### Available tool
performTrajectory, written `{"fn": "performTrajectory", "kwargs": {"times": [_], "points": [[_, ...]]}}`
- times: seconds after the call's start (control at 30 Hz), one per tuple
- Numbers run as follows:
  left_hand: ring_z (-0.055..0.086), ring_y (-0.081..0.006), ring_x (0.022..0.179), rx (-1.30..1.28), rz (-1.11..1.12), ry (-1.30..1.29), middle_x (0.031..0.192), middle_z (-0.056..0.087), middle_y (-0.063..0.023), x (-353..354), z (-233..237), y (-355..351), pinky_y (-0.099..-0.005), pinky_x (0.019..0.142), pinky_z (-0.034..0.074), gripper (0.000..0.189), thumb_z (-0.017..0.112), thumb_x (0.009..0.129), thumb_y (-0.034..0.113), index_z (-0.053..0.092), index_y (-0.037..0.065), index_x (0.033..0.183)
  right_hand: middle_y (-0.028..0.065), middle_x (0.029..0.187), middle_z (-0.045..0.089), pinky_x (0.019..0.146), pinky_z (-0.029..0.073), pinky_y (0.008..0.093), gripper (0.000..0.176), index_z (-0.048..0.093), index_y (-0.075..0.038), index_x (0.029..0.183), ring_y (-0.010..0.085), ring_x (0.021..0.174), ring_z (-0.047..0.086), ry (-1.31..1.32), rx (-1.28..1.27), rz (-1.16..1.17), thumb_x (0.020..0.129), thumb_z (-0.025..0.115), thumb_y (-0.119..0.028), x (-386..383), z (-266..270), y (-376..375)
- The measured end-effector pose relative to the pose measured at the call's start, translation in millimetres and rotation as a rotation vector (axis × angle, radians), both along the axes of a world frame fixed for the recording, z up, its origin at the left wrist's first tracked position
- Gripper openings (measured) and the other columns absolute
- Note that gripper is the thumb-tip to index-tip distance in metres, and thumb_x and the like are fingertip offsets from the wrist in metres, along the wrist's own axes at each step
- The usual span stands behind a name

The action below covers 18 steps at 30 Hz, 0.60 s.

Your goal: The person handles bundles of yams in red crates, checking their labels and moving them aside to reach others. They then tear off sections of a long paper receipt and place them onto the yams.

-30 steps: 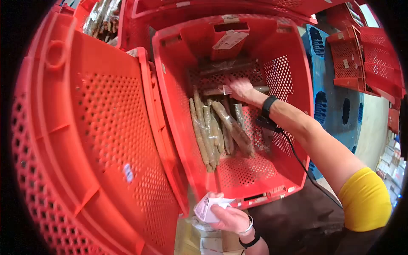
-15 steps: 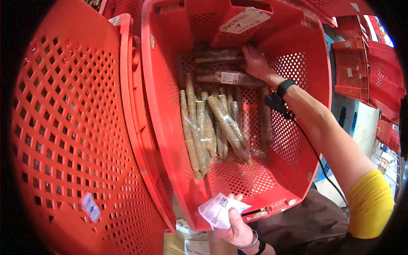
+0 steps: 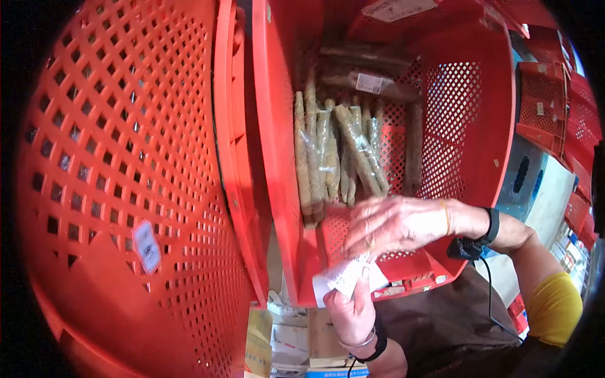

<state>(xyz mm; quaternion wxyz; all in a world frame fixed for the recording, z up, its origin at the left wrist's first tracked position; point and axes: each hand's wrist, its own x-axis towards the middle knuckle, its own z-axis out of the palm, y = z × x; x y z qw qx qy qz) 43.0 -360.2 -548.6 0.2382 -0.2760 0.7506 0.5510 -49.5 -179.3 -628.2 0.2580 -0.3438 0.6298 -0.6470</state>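
Note:
My left hand [image 3: 353, 309] is closed on folded white printed labels [image 3: 343, 277] at the crate's near edge, thumb on top. Just above it, my right hand [image 3: 400, 227] reaches over the labels with its fingers stretched out, slightly blurred; its thumb side meets their upper edge, and whether it pinches them is hidden. Beyond both hands, several long brown roots like yams [image 3: 359, 148], wrapped in clear film, lie in a red crate [image 3: 435, 242]. A wrapped root with a white label [image 3: 370, 83] lies crosswise at the far end.
Another red perforated crate [image 3: 145, 157] stands close on the left, with a white tag [image 3: 147, 246] on its wall. More red crates [image 3: 542, 104] are at the right. Cardboard boxes [image 3: 324, 337] sit below. A black cable [image 3: 491, 302] hangs from my right wrist.
My right hand has left the wrapped roots at the crate's far end and come back to the labels in my left hand. The view has shifted, so the crates appear farther right.

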Motion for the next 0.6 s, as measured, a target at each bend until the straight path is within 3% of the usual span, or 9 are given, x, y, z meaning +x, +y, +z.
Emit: {"fn": "performTrajectory", "kwargs": {"times": [0.03,0.1,0.17,0.27,0.3,0.37,0.43,0.53,0.6], "points": [[0.069,-0.0268,0.074,0.018,-0.006,0.014,0.086,0.070,-0.0186,2.6,1.5,-3.7,-0.0363,0.065,0.050,0.014,0.062,0.092,0.005,0.068,-0.002,0.101,0.0106,0.115,0.065,0.098,0.043,0.0468,0.029,0.066,-0.006,0.117,0.0301,0.108,0.060,0.013,-0.026,-0.026,0.091,0.063,-0.019,4.1,0.6,1.2],[0.063,-0.0124,0.083,-0.016,-0.276,-0.027,0.097,0.071,-0.0117,0.9,10.9,-5.8,-0.0309,0.076,0.050,0.020,0.058,0.093,0.003,0.066,-0.007,0.108,0.0128,0.110,0.067,0.097,0.044,0.0466,0.020,0.069,-0.004,0.107,0.0301,0.106,0.061,-0.243,-0.139,0.049,0.093,0.061,-0.016,12.5,-3.0,6.0],[0.066,-0.0166,0.085,0.134,-0.286,0.015,0.099,0.072,-0.0125,-9.2,11.7,2.1,-0.0316,0.077,0.051,0.021,0.058,0.093,0.004,0.067,-0.006,0.109,0.0138,0.104,0.068,0.092,0.048,0.0436,0.019,0.069,0.000,0.099,0.0281,0.101,0.063,-0.448,-0.120,0.098,0.094,0.062,-0.017,16.4,-8.8,13.3],[0.067,-0.0305,0.098,0.230,-0.549,-0.082,0.105,0.070,-0.0131,-14.6,7.4,-0.3,-0.0381,0.083,0.053,0.026,0.056,0.090,0.001,0.067,0.004,0.113,0.0027,0.094,0.068,0.083,0.050,0.0278,0.019,0.068,0.000,0.101,0.0099,0.090,0.060,-0.706,0.237,-0.304,0.094,0.063,-0.017,-17.0,-20.7,48.4],[0.067,-0.0305,0.098,0.231,-0.552,-0.080,0.105,0.070,-0.0131,-12.8,6.2,-0.1,-0.0381,0.083,0.053,0.026,0.056,0.090,0.001,0.067,0.004,0.113,0.0029,0.096,0.069,0.085,0.050,0.0288,0.020,0.068,0.000,0.102,0.0099,0.092,0.060,-0.547,0.258,-0.640,0.095,0.061,-0.018,-44.3,-43.7,59.5],[0.066,-0.0311,0.101,0.284,-0.538,0.013,0.108,0.070,-0.0123,-9.3,1.8,0.9,-0.0374,0.086,0.053,0.028,0.057,0.090,0.001,0.066,0.005,0.116,0.0105,0.110,0.069,0.092,0.049,0.0322,0.022,0.069,-0.002,0.107,0.0175,0.104,0.062,-0.021,0.494,-0.935,0.096,0.056,-0.015,-94.5,-97.4,100.0],[0.066,-0.0302,0.104,0.281,-0.547,0.046,0.110,0.069,-0.0115,-1.9,-3.6,-1.8,-0.0363,0.088,0.053,0.027,0.056,0.090,0.000,0.066,0.003,0.116,0.0128,0.109,0.068,0.092,0.049,0.0353,0.024,0.068,-0.002,0.110,0.0287,0.100,0.065,0.647,0.737,-0.837,0.097,0.053,-0.016,-137.3,-170.8,144.6],[0.066,-0.0278,0.107,0.337,-0.427,0.003,0.113,0.069,-0.0141,5.3,-8.9,1.7,-0.0360,0.092,0.051,0.028,0.054,0.093,0.002,0.061,-0.003,0.120,0.0147,0.122,0.062,0.091,0.050,0.0381,0.027,0.064,-0.007,0.118,0.0355,0.103,0.062,1.052,1.117,-0.566,0.098,0.051,-0.019,-146.0,-213.4,162.4],[0.068,-0.0222,0.086,0.349,-0.238,-0.009,0.107,0.070,-0.0156,6.5,-2.7,7.6,-0.0322,0.076,0.055,0.025,0.055,0.093,0.003,0.062,-0.005,0.116,0.0152,0.127,0.058,0.093,0.049,0.0392,0.030,0.061,-0.008,0.122,0.0359,0.108,0.059,0.876,1.158,-0.527,0.098,0.051,-0.022,-122.7,-218.6,167.9]]}}
